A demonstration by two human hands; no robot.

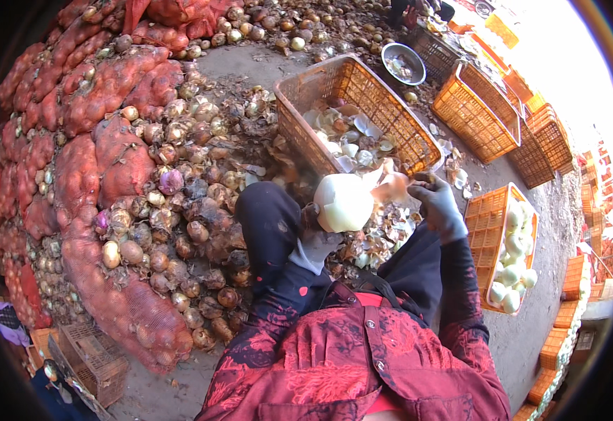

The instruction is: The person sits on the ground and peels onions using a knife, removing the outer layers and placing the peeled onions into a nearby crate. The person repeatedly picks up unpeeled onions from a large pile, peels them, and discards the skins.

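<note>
My left hand (317,244), in a grey-white glove, holds a large white onion (344,203) from its lower left, beside my left knee. Most of the onion's surface is bare and pale. A strip of brown onion skin (390,184) stretches from its upper right side to my right hand (438,205), also gloved. My right fingertips are pinched at the far end of that strip; they are dark and blurred, so anything else between them is unclear. In front of my knees stands an orange plastic crate (396,123) with onion skins and scraps (351,137) inside.
Loose unpeeled onions (172,226) and red mesh sacks (122,300) cover the ground at left. A crate of peeled onions (488,242) stands at right. Beyond are more orange crates (477,113) and a metal basin (403,63). Skins (390,231) lie between my legs. Another person is partly visible at the top.
</note>
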